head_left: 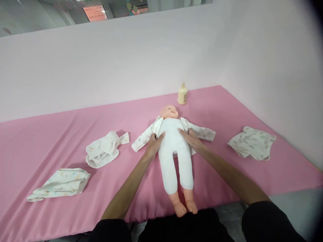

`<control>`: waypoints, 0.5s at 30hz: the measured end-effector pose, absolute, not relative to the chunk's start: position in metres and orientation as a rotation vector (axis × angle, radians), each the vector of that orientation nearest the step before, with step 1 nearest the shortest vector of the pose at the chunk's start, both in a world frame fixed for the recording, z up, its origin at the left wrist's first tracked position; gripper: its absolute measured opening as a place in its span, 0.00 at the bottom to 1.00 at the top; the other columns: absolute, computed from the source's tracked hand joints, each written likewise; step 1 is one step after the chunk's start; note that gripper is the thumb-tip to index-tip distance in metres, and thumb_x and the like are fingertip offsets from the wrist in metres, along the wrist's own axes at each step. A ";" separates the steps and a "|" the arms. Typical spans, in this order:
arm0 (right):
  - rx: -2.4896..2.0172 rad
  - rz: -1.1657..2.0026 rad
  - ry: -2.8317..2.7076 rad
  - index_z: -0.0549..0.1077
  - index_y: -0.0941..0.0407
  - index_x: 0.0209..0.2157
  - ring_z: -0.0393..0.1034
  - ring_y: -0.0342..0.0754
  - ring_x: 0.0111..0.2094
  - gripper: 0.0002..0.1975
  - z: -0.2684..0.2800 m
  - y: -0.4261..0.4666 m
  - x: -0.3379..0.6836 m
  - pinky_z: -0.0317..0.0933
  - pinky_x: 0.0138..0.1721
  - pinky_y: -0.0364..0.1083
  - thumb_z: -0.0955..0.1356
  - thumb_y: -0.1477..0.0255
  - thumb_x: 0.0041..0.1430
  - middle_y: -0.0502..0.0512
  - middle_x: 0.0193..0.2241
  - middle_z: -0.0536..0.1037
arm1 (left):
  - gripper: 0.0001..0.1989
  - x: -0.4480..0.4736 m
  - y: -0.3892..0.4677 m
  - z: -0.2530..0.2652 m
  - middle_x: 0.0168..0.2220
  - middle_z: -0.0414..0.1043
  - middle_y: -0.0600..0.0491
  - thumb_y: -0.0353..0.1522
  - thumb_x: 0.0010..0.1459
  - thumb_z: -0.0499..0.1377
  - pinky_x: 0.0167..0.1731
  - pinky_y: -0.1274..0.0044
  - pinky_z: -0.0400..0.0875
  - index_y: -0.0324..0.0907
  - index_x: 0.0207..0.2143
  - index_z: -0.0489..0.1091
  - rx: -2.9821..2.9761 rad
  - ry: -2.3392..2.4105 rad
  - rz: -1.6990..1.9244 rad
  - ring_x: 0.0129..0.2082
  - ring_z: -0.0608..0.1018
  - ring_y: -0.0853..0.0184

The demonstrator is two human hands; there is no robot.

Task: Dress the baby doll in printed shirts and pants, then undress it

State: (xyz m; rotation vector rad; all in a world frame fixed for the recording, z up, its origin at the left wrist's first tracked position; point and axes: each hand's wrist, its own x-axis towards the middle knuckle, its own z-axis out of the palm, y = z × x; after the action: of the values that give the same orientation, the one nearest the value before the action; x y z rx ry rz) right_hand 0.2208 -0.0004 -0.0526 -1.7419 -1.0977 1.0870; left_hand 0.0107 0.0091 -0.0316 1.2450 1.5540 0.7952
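Stretching across the back and along the right side, a pale wall (113, 64) borders a table covered with pink cloth (219, 178), which is creased toward the left. On the cloth, right of the middle, a doll (174, 141) lies on its back, its head toward the wall and its bare feet at the near edge. Its body and legs are white down to the ankles. A patterned shirt (144, 138) is on the doll's arms, open at the front, with both sleeves spread outward. At the near left lies a printed garment (64, 183), flat and well apart from the doll. On the far right another printed garment (253, 144) lies loosely folded. A rumpled white garment (102, 149) sits between the near-left one and the doll. The left hand (153, 147) is clasped on the doll's side, thumb on the front of the body. The right hand (194, 140) clasps the opposite side the same way; the fingers of both are partly hidden. Smallest is a pale yellow pump bottle (182, 96), upright just beyond the doll's head, near the wall.
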 end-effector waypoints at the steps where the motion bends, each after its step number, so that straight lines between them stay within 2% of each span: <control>1: -1.742 1.089 -1.097 0.67 0.55 0.43 0.71 0.57 0.51 0.32 -0.053 0.000 0.219 0.68 0.46 0.50 0.68 0.41 0.52 0.62 0.49 0.75 | 0.30 0.010 0.010 -0.033 0.51 0.72 0.44 0.55 0.56 0.60 0.41 0.76 0.73 0.41 0.47 0.65 1.241 1.549 0.796 0.48 0.76 0.62; 9: -1.735 1.097 -1.102 0.66 0.54 0.42 0.71 0.57 0.50 0.32 -0.060 0.001 0.216 0.68 0.47 0.50 0.67 0.41 0.51 0.62 0.50 0.75 | 0.32 0.004 0.014 -0.045 0.50 0.72 0.45 0.57 0.53 0.62 0.40 0.75 0.73 0.41 0.47 0.65 1.221 1.515 0.806 0.48 0.76 0.61; 15: -1.723 1.085 -1.117 0.66 0.54 0.40 0.71 0.56 0.50 0.28 -0.060 0.000 0.215 0.67 0.45 0.48 0.68 0.44 0.54 0.61 0.48 0.75 | 0.32 0.004 0.012 -0.046 0.48 0.73 0.45 0.57 0.53 0.62 0.37 0.76 0.72 0.42 0.48 0.64 1.213 1.517 0.810 0.44 0.77 0.62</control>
State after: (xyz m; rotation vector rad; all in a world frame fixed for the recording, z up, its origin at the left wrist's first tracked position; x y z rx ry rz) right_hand 0.2155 -0.0003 -0.0603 -1.7232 -1.1170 1.0853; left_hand 0.0045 0.0121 -0.0461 1.2135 1.5174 0.8099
